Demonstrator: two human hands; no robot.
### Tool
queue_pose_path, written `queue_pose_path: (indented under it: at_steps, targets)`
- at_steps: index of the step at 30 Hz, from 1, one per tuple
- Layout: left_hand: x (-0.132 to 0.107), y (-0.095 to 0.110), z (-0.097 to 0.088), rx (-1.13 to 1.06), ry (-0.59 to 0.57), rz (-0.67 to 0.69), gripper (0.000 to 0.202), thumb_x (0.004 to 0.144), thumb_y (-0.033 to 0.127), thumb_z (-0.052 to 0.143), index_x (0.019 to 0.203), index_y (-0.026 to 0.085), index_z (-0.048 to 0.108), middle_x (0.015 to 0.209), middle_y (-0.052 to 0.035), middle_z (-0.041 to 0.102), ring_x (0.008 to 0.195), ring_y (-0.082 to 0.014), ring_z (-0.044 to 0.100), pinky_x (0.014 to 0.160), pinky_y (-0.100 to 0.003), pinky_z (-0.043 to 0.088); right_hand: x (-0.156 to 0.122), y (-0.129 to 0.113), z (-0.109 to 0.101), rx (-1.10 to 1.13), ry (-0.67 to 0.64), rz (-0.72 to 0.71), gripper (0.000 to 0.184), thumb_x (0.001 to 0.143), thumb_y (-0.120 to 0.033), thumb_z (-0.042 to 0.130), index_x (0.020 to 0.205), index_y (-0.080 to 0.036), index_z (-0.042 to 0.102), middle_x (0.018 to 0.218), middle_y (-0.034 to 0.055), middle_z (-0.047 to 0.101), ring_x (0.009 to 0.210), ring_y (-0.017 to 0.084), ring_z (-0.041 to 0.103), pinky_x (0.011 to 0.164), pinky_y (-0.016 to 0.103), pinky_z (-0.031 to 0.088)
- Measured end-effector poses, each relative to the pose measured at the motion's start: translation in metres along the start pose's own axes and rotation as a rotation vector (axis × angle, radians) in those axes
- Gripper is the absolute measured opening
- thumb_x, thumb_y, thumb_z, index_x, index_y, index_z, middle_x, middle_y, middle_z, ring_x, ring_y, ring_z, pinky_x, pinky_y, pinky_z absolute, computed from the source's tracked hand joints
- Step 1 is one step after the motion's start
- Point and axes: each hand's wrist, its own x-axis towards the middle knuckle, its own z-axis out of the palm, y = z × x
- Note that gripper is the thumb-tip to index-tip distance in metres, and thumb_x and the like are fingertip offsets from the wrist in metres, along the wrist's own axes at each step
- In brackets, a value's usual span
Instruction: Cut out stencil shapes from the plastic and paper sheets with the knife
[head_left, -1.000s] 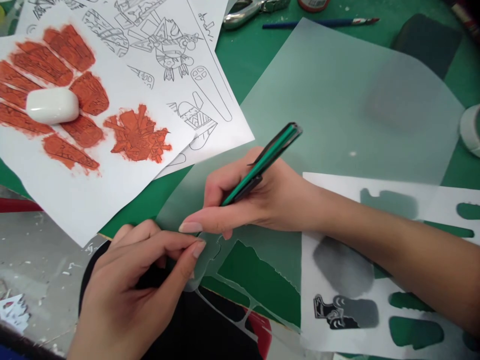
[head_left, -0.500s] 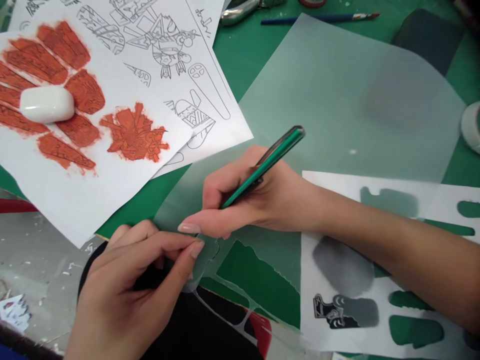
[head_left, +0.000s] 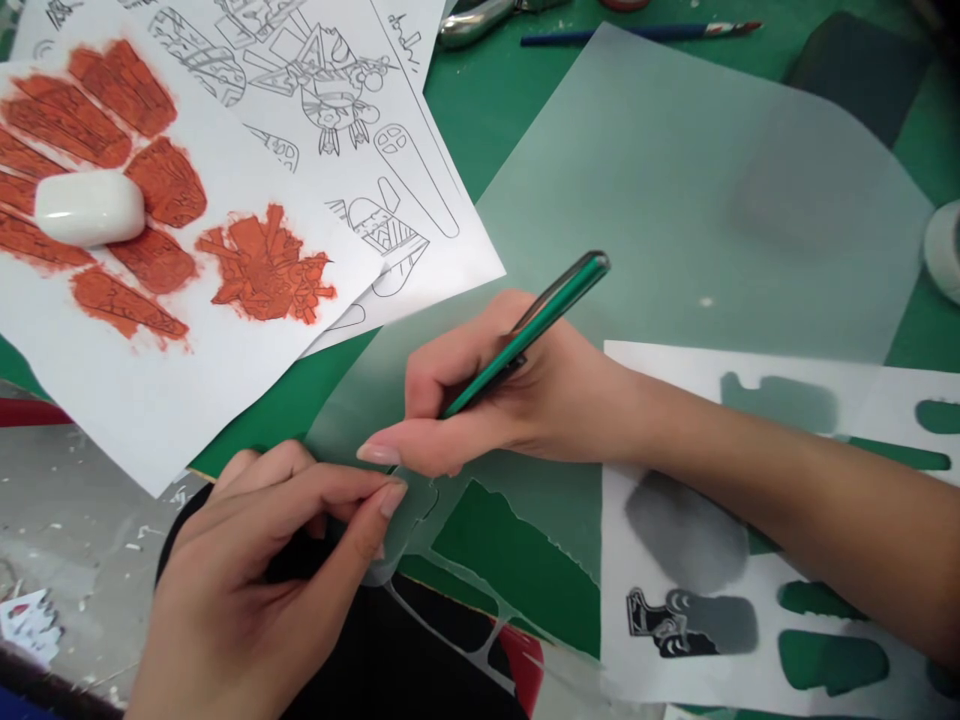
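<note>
— Four sheets, is that what your feed shows?

— Four that I count, all on the green mat (head_left: 510, 110). Biggest is the translucent sheet (head_left: 675, 200), lying across the middle and running down to the near edge, where shapes are cut out of it. Upper left I see the orange-printed paper (head_left: 187, 390) overlapping the line-drawing page (head_left: 420, 230). At the right, the white stencil sheet (head_left: 862, 395) has its top edge tucked under the translucent one.

— And the hands?

— I see the right hand (head_left: 510, 400) reaching in from the right, its forearm across the stencil sheet. Its fingers are wrapped tight around the green-handled tool (head_left: 540, 320), which slants up and to the right. It may be a craft knife; the tip is hidden behind the fingers, so I cannot tell. The left hand (head_left: 262, 560) is low and near me, thumb and forefinger pinched together on the cut lower edge of the translucent sheet, just under the right hand's fingertips.

— Anything small?

— I make out a white oval block (head_left: 88, 207) resting on the orange prints, and a thin brush (head_left: 637, 34) lying on the mat at the top.
</note>
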Motion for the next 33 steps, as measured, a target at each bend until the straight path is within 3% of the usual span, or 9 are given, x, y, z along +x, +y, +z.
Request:
queue_pose_path:
  at_steps: [4, 12, 18, 23, 27, 33]
  targets:
    - [-0.0017, -0.0008, -0.0001, 0.007, -0.016, -0.005, 0.012, 0.111, 0.028, 0.073, 0.104, 0.038, 0.077, 0.082, 0.0088, 0.072, 0.081, -0.0154, 0.067, 0.072, -0.037, 0.05, -0.0001, 0.0013, 0.0, -0.017, -0.011, -0.013, 0.039, 0.1, -0.009, 0.085, 0.068, -0.016, 0.065, 0.058, -0.0097, 0.055, 0.057, 0.002, 0.05, 0.053, 0.016, 0.04]
    - [-0.0032, -0.0042, -0.0015, 0.042, -0.051, 0.008, 0.01, 0.111, 0.028, 0.073, 0.106, 0.037, 0.077, 0.083, 0.0073, 0.07, 0.082, -0.016, 0.064, 0.07, -0.035, 0.051, 0.0013, 0.0055, 0.0012, -0.039, -0.008, -0.063, 0.055, 0.107, -0.035, 0.089, 0.067, -0.019, 0.054, 0.061, -0.0097, 0.051, 0.055, 0.003, 0.043, 0.052, 0.02, 0.035]
    - [-0.0031, -0.0023, -0.0024, 0.033, -0.042, -0.013, 0.012, 0.112, 0.028, 0.072, 0.106, 0.037, 0.076, 0.083, 0.0081, 0.071, 0.083, -0.0161, 0.064, 0.074, -0.036, 0.051, 0.0005, 0.0059, 0.0008, -0.062, -0.019, -0.066, 0.051, 0.108, -0.024, 0.084, 0.067, -0.019, 0.054, 0.061, -0.0098, 0.049, 0.057, 0.003, 0.046, 0.053, 0.02, 0.034]
    - [0.0017, 0.0013, -0.0004, 0.027, -0.017, -0.01, 0.014, 0.11, 0.029, 0.072, 0.1, 0.037, 0.076, 0.079, 0.0088, 0.069, 0.077, -0.0152, 0.061, 0.068, -0.034, 0.05, 0.0, 0.0044, 0.0029, -0.077, -0.004, -0.065, 0.056, 0.109, -0.031, 0.084, 0.067, -0.021, 0.049, 0.061, -0.0103, 0.048, 0.056, 0.003, 0.041, 0.052, 0.022, 0.031]
    - [0.0044, 0.0057, 0.0006, 0.007, 0.029, -0.007, 0.018, 0.108, 0.03, 0.073, 0.092, 0.037, 0.076, 0.073, 0.0099, 0.067, 0.071, -0.0144, 0.058, 0.063, -0.033, 0.048, -0.0003, 0.0036, 0.0037, -0.091, 0.01, -0.062, 0.057, 0.108, -0.028, 0.084, 0.066, -0.021, 0.046, 0.06, -0.0108, 0.047, 0.055, 0.003, 0.039, 0.051, 0.022, 0.031]
    - [-0.0001, 0.0002, -0.0022, 0.039, -0.032, 0.0, 0.013, 0.109, 0.03, 0.074, 0.098, 0.035, 0.077, 0.077, 0.0081, 0.07, 0.075, -0.0159, 0.061, 0.067, -0.035, 0.049, -0.0006, 0.0045, 0.0026, -0.109, 0.011, -0.078, 0.056, 0.105, -0.021, 0.084, 0.065, -0.021, 0.045, 0.06, -0.011, 0.046, 0.054, 0.003, 0.036, 0.05, 0.021, 0.03]
